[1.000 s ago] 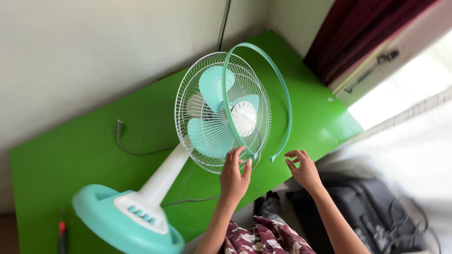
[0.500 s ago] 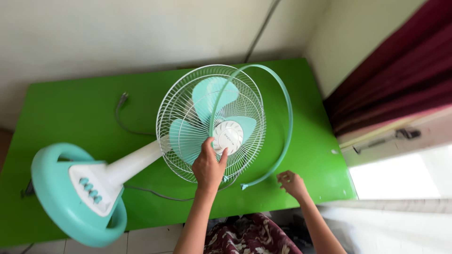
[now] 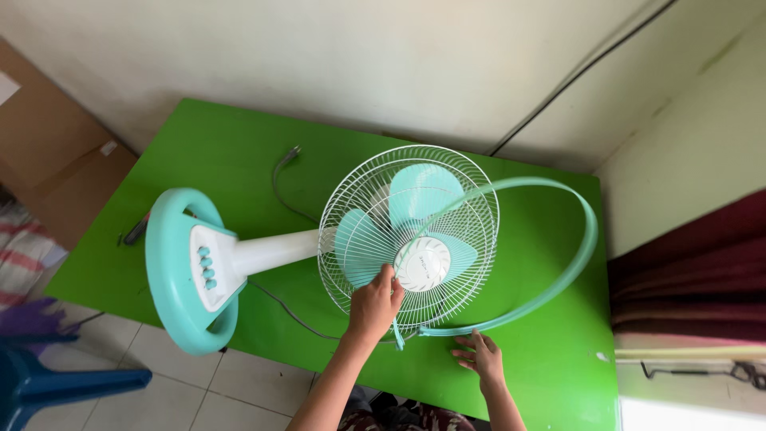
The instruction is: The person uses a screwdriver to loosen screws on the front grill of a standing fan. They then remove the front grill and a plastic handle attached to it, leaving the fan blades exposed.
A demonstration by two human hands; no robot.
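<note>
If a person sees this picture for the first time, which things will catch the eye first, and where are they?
A white and teal table fan lies on its side across the bright green table, its round base hanging over the near left edge. The left hand grips the white wire grille, while a loose teal ring springs out to the right. The right hand rests flat on the table below it.

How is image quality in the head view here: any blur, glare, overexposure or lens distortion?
Head view: the fan and left hand are sharp, with no motion blur; the green table is evenly lit, with soft sheen but no hard glare; the window strip at bottom right is blown out white; wide-angle bending shows at the frame edges.
</note>
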